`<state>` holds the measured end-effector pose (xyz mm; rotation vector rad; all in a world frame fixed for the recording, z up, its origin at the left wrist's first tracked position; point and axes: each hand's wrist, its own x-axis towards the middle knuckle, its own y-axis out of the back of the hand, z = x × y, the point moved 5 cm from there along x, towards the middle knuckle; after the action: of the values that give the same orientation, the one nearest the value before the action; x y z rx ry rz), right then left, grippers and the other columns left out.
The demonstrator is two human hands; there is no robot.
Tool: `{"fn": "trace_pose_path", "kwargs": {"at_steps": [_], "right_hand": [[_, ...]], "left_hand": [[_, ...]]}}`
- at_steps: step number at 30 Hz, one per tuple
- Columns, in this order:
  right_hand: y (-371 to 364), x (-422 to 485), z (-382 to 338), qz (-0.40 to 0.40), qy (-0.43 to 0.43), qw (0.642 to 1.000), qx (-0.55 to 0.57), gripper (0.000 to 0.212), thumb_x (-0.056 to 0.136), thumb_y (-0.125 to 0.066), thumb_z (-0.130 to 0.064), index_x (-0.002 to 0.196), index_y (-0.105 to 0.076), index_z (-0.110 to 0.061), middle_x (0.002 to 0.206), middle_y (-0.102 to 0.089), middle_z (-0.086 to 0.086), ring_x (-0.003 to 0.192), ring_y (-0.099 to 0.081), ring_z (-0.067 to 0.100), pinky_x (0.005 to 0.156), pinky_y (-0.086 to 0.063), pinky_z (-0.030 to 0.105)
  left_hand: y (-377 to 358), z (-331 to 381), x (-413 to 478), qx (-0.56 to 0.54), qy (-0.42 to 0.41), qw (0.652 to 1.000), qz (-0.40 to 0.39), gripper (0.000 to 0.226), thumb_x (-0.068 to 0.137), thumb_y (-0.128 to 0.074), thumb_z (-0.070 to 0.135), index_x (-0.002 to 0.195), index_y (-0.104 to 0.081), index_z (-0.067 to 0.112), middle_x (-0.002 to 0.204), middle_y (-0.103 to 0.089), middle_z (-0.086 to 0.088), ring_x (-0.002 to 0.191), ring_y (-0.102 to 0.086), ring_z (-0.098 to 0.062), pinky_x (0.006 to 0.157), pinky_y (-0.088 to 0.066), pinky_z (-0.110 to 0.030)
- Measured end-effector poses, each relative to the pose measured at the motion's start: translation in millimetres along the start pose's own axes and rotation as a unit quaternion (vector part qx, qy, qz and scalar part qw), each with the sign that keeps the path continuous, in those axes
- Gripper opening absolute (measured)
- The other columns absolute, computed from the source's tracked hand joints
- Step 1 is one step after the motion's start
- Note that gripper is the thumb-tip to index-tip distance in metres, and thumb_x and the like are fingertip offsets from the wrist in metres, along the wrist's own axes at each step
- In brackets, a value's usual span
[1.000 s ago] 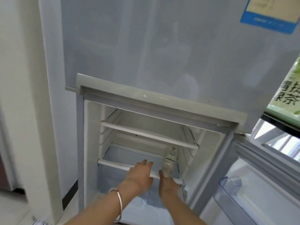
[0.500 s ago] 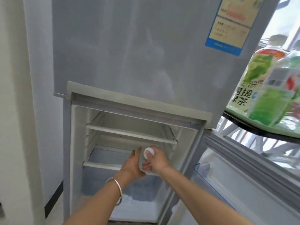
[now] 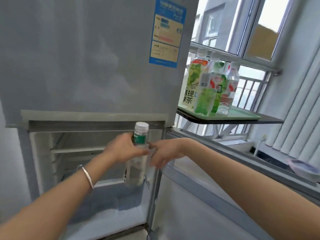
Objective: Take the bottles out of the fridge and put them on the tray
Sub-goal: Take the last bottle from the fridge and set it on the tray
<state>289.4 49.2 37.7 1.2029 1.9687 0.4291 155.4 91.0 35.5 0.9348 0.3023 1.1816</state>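
Observation:
A clear bottle (image 3: pixel 136 163) with a white cap and a green label is upright in front of the open lower fridge compartment (image 3: pixel 97 170). My left hand (image 3: pixel 123 149) is wrapped around its upper part. My right hand (image 3: pixel 164 153) is just to the bottle's right, fingers loose and apart, touching its side at most. Up to the right, a pale green tray (image 3: pixel 242 116) carries several bottles, among them a big green tea bottle (image 3: pixel 191 84). The fridge shelves I can see hold nothing.
The tray lies on a dark narrow table (image 3: pixel 271 121) beside the window bars. The lower fridge door (image 3: pixel 216 196) stands open to the right, under my right arm. The closed upper fridge door (image 3: pixel 86 58) fills the view above.
The bottle has come out of the fridge and up, from my right hand's grip into my left hand. My view has swung right and the tray shows fully.

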Motion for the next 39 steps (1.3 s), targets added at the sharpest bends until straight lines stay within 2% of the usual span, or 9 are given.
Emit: {"fn": "trace_pose_path", "kwargs": {"at_steps": [3,7,9,14,20,26,34,36,39], "right_hand": [[6,-23,2,0.018,0.032,0.999,0.04,0.062,0.083,-0.074,-0.014,0.138,-0.047,-0.01,0.13,-0.058,0.023,0.11,-0.055,0.027,0.099,-0.046,0.036],[52,-79,-2,0.225,0.145,0.955,0.128,0.032,0.084,-0.072,-0.007,0.111,-0.06,-0.019,0.097,-0.067,-0.002,0.078,-0.07,0.0,0.07,-0.056,0.017],[81,-102,1,0.286,0.18,0.932,0.131,0.039,0.082,-0.075,-0.015,0.118,-0.061,-0.014,0.103,-0.07,0.001,0.089,-0.071,0.01,0.076,-0.058,0.024],[143,-163,20,0.428,0.239,0.852,0.182,0.064,0.074,-0.076,-0.033,0.128,-0.054,-0.005,0.12,-0.068,0.012,0.11,-0.067,0.027,0.099,-0.052,0.045],[205,-207,71,0.556,0.233,0.774,0.193,0.059,0.084,-0.074,-0.02,0.133,-0.044,-0.006,0.112,-0.073,0.009,0.102,-0.071,0.025,0.095,-0.054,0.045],[235,-176,105,0.535,0.183,0.807,0.171,0.051,0.089,-0.066,-0.012,0.135,-0.046,-0.008,0.113,-0.071,0.011,0.101,-0.07,0.02,0.09,-0.056,0.035],[241,-123,129,0.452,0.19,0.841,0.227,0.04,0.092,-0.063,-0.013,0.13,-0.055,-0.018,0.117,-0.07,0.004,0.104,-0.068,0.016,0.091,-0.051,0.03],[241,-118,131,0.436,0.195,0.849,0.224,0.032,0.092,-0.063,-0.021,0.123,-0.06,-0.025,0.121,-0.07,0.001,0.111,-0.066,0.018,0.098,-0.05,0.036],[237,-124,133,0.466,0.148,0.85,0.197,0.04,0.089,-0.066,-0.031,0.127,-0.053,-0.027,0.114,-0.066,-0.004,0.114,-0.059,0.019,0.104,-0.044,0.04]], "left_hand": [[28,63,-3,0.054,-0.045,0.996,0.049,0.05,0.055,-0.072,0.07,0.088,-0.062,0.033,0.086,-0.07,0.009,0.078,-0.066,-0.013,0.073,-0.055,-0.031],[51,140,-1,0.054,-0.11,0.985,0.118,0.065,0.059,-0.067,0.076,0.108,-0.061,0.034,0.099,-0.07,0.01,0.09,-0.066,-0.016,0.082,-0.056,-0.039],[56,177,4,0.019,-0.153,0.975,0.157,0.073,0.062,-0.068,0.073,0.12,-0.057,0.03,0.11,-0.068,0.008,0.097,-0.064,-0.015,0.087,-0.054,-0.04],[53,259,14,-0.127,-0.292,0.928,0.197,0.057,0.079,-0.075,0.031,0.129,-0.048,0.022,0.129,-0.052,0.0,0.103,-0.05,-0.009,0.08,-0.042,-0.009],[3,317,46,-0.161,-0.347,0.914,0.135,0.064,0.091,-0.057,0.011,0.149,-0.031,0.019,0.144,-0.043,-0.004,0.116,-0.045,-0.011,0.091,-0.04,-0.017],[-61,311,92,-0.136,-0.286,0.947,0.06,0.087,0.085,-0.059,0.01,0.155,-0.007,0.017,0.149,-0.028,-0.012,0.133,-0.035,-0.027,0.109,-0.033,-0.036],[-92,281,106,0.016,-0.3,0.952,0.054,0.067,0.087,-0.053,0.005,0.148,-0.028,0.012,0.16,-0.01,-0.021,0.146,-0.019,-0.039,0.117,-0.021,-0.046],[-90,276,102,0.017,-0.314,0.948,0.053,0.064,0.089,-0.052,0.005,0.148,-0.029,0.011,0.159,-0.018,-0.018,0.146,-0.019,-0.034,0.117,-0.021,-0.043],[-85,269,94,-0.013,-0.328,0.942,0.07,0.043,0.089,-0.051,0.003,0.132,-0.049,0.009,0.135,-0.05,-0.01,0.123,-0.051,-0.025,0.103,-0.042,-0.031]]}}
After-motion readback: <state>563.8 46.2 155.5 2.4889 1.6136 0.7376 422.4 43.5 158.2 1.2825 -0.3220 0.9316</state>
